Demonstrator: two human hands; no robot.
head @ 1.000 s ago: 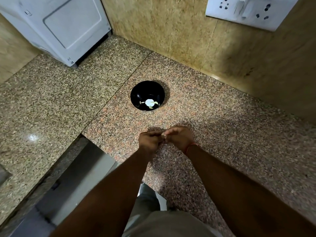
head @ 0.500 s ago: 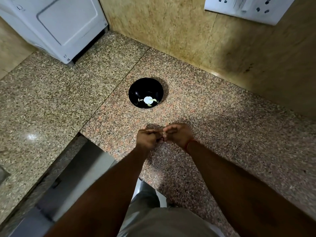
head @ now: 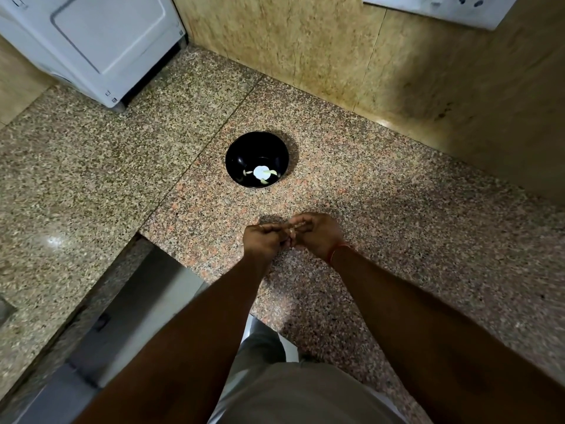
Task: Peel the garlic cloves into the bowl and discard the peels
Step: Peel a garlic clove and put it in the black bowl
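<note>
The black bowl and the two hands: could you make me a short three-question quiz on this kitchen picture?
1. True or false: the black bowl sits on the granite counter, apart from both hands.
2. What lies inside the bowl: A) pale garlic pieces, B) water, C) a spoon?
3. Which wrist wears a red thread?

Key: 1 true. 2 A. 3 right; the left hand and right hand meet, pinching something small.
</note>
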